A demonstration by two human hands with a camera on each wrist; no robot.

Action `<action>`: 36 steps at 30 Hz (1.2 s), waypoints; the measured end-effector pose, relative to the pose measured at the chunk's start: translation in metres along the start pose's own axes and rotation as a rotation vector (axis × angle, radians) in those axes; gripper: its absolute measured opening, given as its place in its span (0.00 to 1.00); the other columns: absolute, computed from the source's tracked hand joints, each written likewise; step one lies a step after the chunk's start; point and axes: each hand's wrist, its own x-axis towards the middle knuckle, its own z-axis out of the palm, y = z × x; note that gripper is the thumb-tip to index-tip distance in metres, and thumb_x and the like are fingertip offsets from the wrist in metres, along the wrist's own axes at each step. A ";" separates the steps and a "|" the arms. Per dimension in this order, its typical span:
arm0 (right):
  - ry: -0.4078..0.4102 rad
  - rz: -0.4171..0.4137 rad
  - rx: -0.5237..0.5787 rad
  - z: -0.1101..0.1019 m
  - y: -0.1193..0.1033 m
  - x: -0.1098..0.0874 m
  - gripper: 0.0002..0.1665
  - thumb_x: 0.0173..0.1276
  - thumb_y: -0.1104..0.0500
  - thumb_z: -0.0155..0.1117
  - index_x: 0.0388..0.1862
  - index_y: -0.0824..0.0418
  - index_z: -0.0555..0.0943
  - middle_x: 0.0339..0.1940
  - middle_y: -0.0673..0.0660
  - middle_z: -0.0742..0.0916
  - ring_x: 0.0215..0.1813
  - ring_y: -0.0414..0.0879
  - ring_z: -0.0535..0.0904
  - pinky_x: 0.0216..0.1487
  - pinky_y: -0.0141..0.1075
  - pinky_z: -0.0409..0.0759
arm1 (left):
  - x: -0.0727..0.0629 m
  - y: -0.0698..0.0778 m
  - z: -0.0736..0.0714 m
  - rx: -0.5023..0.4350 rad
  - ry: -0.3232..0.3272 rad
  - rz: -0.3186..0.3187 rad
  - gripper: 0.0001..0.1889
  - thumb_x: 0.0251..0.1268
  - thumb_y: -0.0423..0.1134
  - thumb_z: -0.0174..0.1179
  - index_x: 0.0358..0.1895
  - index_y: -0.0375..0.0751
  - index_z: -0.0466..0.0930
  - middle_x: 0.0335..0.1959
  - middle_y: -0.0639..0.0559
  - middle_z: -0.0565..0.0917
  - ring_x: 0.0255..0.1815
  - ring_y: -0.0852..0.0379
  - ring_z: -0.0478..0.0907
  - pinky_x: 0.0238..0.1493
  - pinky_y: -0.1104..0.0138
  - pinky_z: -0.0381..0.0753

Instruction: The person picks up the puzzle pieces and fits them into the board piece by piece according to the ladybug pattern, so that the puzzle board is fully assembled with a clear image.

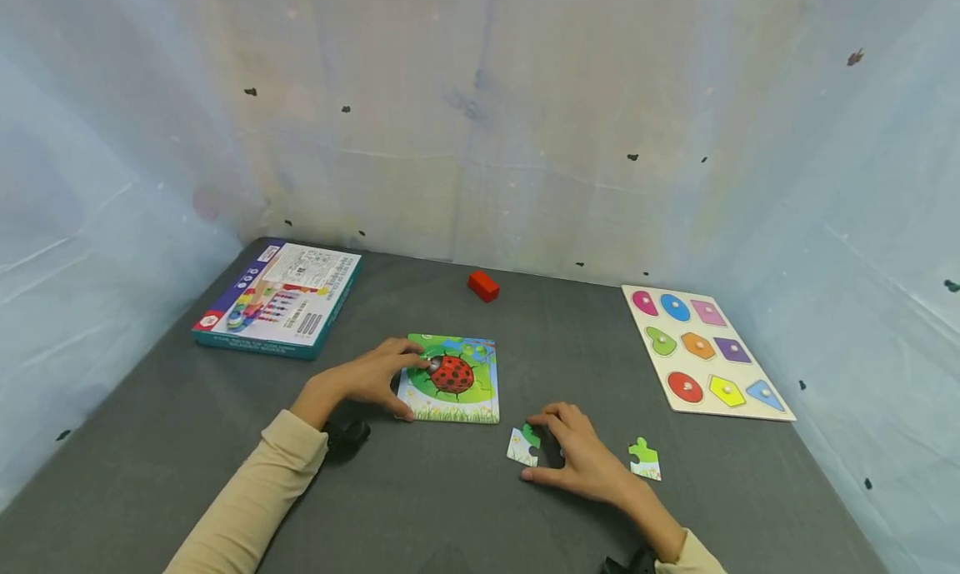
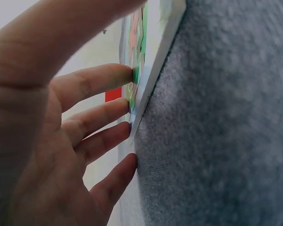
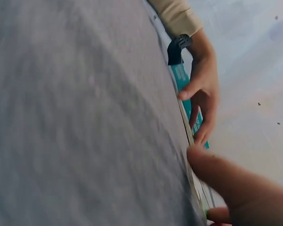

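A square jigsaw puzzle with a ladybug picture (image 1: 452,378) lies flat on the dark table. My left hand (image 1: 377,376) rests at its left side, fingertips on the picture and thumb at the lower left edge. In the left wrist view those fingers (image 2: 96,84) are extended and spread along the board. My right hand (image 1: 576,455) is at a loose white-and-green puzzle piece (image 1: 522,447), with index fingertip right at its top edge and thumb just below it. Another loose green-and-white puzzle piece (image 1: 645,460) lies right of this hand.
A flat cardboard game box (image 1: 288,299) is at the back left. Behind the ladybug puzzle lies a red block (image 1: 483,286). A peg board with coloured shapes (image 1: 693,349) lies at the right. Pale sheeting (image 1: 480,141) hangs around the table's back and sides.
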 end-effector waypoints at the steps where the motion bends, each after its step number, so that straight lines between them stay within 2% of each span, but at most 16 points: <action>1: 0.010 0.000 -0.001 0.001 0.000 0.000 0.37 0.53 0.36 0.68 0.56 0.56 0.75 0.51 0.51 0.73 0.50 0.41 0.65 0.49 0.45 0.65 | 0.000 0.000 0.000 0.003 0.002 0.001 0.43 0.41 0.60 0.71 0.63 0.43 0.71 0.66 0.43 0.62 0.67 0.43 0.55 0.62 0.47 0.62; 5: 0.044 0.006 -0.001 0.004 -0.001 0.002 0.33 0.54 0.39 0.69 0.54 0.55 0.77 0.49 0.50 0.75 0.50 0.40 0.65 0.49 0.46 0.66 | 0.000 -0.001 0.001 0.008 0.005 0.003 0.43 0.41 0.61 0.71 0.62 0.44 0.71 0.66 0.43 0.62 0.66 0.44 0.56 0.61 0.48 0.62; 12: 0.051 -0.060 -0.063 0.001 -0.003 0.014 0.28 0.52 0.39 0.70 0.48 0.52 0.81 0.45 0.48 0.77 0.48 0.40 0.69 0.48 0.44 0.69 | -0.001 -0.001 0.000 -0.006 0.005 0.003 0.43 0.41 0.61 0.71 0.62 0.43 0.71 0.65 0.43 0.62 0.66 0.44 0.56 0.61 0.47 0.62; 18: 0.041 -0.128 -0.101 0.000 -0.014 0.046 0.28 0.52 0.39 0.69 0.49 0.52 0.82 0.44 0.47 0.78 0.47 0.41 0.71 0.48 0.43 0.70 | 0.000 -0.002 0.001 0.008 0.017 0.013 0.42 0.40 0.61 0.71 0.61 0.44 0.72 0.64 0.44 0.64 0.65 0.45 0.57 0.62 0.48 0.61; 25: 0.037 -0.190 -0.069 0.016 -0.029 0.088 0.27 0.55 0.42 0.69 0.51 0.53 0.82 0.47 0.50 0.79 0.48 0.43 0.72 0.48 0.42 0.71 | 0.001 -0.001 0.000 0.004 0.008 0.021 0.42 0.41 0.61 0.71 0.62 0.43 0.72 0.63 0.43 0.64 0.64 0.44 0.57 0.61 0.48 0.62; 29: 0.045 -0.224 -0.058 0.027 -0.035 0.108 0.26 0.55 0.43 0.69 0.50 0.54 0.82 0.46 0.51 0.80 0.48 0.43 0.73 0.50 0.41 0.72 | 0.001 0.000 -0.001 -0.013 0.001 0.028 0.35 0.53 0.59 0.64 0.61 0.42 0.72 0.62 0.43 0.65 0.64 0.44 0.58 0.61 0.48 0.62; 33: 0.058 -0.268 -0.061 0.037 -0.039 0.125 0.27 0.55 0.44 0.70 0.50 0.56 0.82 0.45 0.50 0.81 0.47 0.43 0.74 0.51 0.40 0.71 | 0.001 -0.002 -0.002 -0.042 0.006 0.019 0.26 0.67 0.54 0.52 0.60 0.40 0.73 0.62 0.43 0.66 0.64 0.44 0.59 0.61 0.47 0.61; 36: 0.061 -0.265 -0.069 0.043 -0.042 0.134 0.28 0.55 0.44 0.70 0.51 0.57 0.82 0.46 0.51 0.81 0.49 0.44 0.73 0.53 0.40 0.70 | 0.000 -0.003 -0.002 -0.053 0.010 0.011 0.25 0.70 0.53 0.48 0.60 0.40 0.73 0.62 0.43 0.66 0.64 0.44 0.59 0.61 0.47 0.61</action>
